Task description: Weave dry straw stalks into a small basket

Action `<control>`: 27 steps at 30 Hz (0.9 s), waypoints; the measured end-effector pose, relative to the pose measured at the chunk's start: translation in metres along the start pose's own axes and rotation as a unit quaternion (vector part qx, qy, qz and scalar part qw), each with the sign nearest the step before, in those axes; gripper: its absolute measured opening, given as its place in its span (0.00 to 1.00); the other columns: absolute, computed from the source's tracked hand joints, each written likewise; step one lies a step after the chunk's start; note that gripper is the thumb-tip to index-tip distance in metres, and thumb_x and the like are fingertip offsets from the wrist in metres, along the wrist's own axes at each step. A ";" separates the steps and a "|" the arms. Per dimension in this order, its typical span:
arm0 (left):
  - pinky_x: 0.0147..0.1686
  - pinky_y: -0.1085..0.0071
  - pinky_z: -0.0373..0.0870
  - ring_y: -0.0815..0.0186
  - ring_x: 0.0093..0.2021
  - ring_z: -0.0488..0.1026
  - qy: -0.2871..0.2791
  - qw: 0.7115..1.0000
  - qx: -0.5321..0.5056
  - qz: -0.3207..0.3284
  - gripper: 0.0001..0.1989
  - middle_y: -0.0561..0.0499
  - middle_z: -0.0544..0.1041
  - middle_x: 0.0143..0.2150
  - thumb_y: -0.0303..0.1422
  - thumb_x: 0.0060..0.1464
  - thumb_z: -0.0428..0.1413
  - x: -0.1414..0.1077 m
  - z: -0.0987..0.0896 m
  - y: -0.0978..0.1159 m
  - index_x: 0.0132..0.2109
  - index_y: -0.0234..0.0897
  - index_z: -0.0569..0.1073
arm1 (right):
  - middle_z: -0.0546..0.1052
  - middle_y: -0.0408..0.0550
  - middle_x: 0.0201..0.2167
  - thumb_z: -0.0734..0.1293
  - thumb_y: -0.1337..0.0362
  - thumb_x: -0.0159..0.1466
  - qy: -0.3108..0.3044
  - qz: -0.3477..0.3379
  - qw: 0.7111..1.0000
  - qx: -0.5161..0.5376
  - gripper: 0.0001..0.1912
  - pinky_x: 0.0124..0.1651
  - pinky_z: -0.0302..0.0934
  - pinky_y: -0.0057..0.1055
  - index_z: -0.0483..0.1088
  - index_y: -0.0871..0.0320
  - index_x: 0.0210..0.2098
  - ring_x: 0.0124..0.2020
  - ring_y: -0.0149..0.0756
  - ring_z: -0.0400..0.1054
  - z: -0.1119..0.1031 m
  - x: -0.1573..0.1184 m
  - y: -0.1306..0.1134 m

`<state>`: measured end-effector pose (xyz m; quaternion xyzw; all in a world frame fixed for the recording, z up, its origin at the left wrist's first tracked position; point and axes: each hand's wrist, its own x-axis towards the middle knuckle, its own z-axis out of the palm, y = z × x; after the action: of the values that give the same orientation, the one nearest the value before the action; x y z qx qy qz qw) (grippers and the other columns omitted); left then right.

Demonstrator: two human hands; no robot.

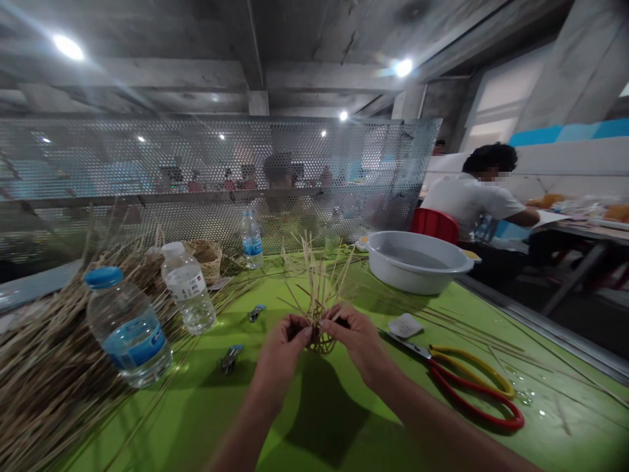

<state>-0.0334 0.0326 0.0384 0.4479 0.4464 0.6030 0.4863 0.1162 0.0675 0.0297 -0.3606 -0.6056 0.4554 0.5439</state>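
A small, partly woven basket [322, 342] is held just above the green table, its loose straw strands fanning upward. My left hand [289, 337] pinches its left side between thumb and fingers. On the right side, my right hand [351, 328] grips the weave and strands, its fingertips partly hidden behind the thumb. To the left lie two metal clips, a nearer clip [230, 358] and a farther clip [256, 313]. Scissors [430, 355] with one red and one yellow handle rest open on the table to the right of my right hand.
Left stand a blue-capped bottle [130, 334], a white-capped bottle [189, 288] and a heap of straw [49, 367]. Farther back are another bottle [252, 242] and a small wicker basket [209, 259]. A grey basin [417, 262] of water stands right, before a perforated metal screen [196, 157]. Another person sits beyond.
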 end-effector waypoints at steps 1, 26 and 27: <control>0.36 0.69 0.67 0.66 0.32 0.69 -0.001 1.000 0.000 -0.001 0.11 0.52 0.74 0.29 0.35 0.41 0.64 0.000 0.000 0.001 0.31 0.35 0.73 | 0.72 0.45 0.28 0.71 0.58 0.54 -0.003 0.003 1.000 0.010 0.09 0.36 0.61 0.33 0.72 0.57 0.26 0.32 0.37 0.66 0.000 0.000 -0.001; 0.33 0.71 0.67 0.69 0.28 0.69 0.017 1.000 -0.010 -0.016 0.11 0.54 0.73 0.26 0.34 0.39 0.66 -0.001 0.001 0.005 0.29 0.35 0.73 | 0.72 0.44 0.27 0.71 0.59 0.55 -0.011 -0.010 1.000 0.000 0.07 0.35 0.61 0.33 0.73 0.55 0.27 0.31 0.36 0.65 0.003 -0.001 0.000; 0.33 0.71 0.67 0.69 0.29 0.69 0.013 1.000 -0.013 -0.016 0.11 0.54 0.73 0.26 0.34 0.40 0.66 -0.002 0.001 0.005 0.29 0.35 0.73 | 0.72 0.44 0.27 0.71 0.59 0.55 -0.010 -0.010 1.000 0.003 0.07 0.35 0.61 0.33 0.73 0.55 0.27 0.31 0.36 0.65 0.003 -0.001 0.001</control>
<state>-0.0328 0.0302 0.0430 0.4264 0.4520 0.6063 0.4963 0.1138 0.0665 0.0281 -0.3484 -0.6135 0.4552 0.5432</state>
